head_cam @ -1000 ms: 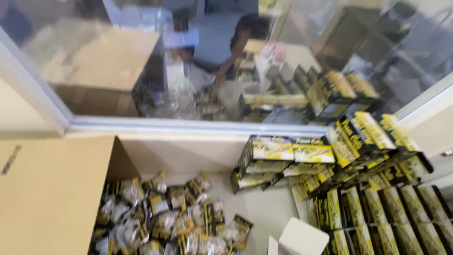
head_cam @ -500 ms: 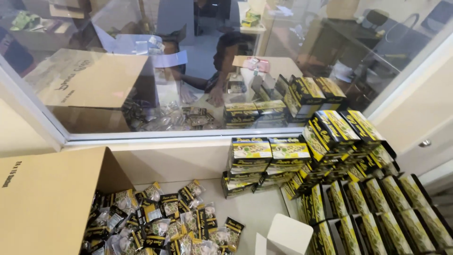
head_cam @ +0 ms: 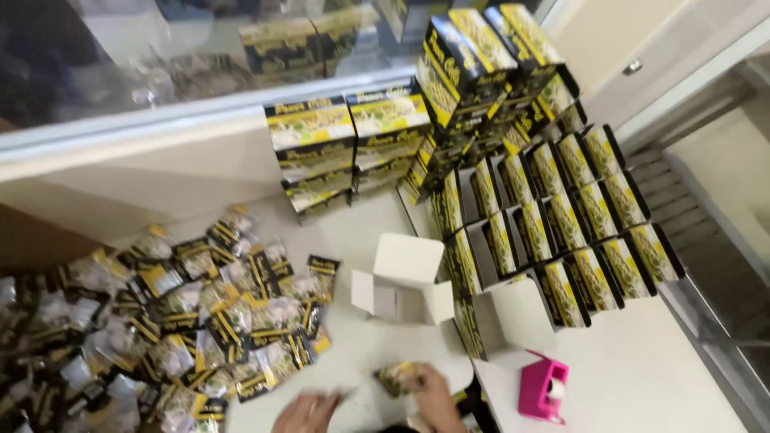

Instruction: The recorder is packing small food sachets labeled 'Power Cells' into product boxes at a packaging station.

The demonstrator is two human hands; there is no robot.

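My left hand (head_cam: pixel 309 413) and my right hand (head_cam: pixel 433 401) show at the bottom edge, both blurred. The right hand rests on a small black and yellow sachet (head_cam: pixel 397 377) lying on the white table (head_cam: pixel 642 377); its grip on it is unclear. The left hand lies flat near the edge of a big pile of the same sachets (head_cam: pixel 184 313). An open white carton (head_cam: pixel 405 281) stands just beyond the hands. Whether the left fingers hold anything cannot be made out.
Stacks of closed black and yellow boxes (head_cam: pixel 353 136) stand against the glass partition (head_cam: pixel 160 64). Rows of open boxes (head_cam: pixel 553 216) fill the right side. A pink tape dispenser (head_cam: pixel 545 389) sits near the front right. A brown cardboard flap (head_cam: pixel 32 240) is at left.
The camera has tilted down and to the right. My two hands have come into view at the bottom, and the tape dispenser and open white carton now show fully.
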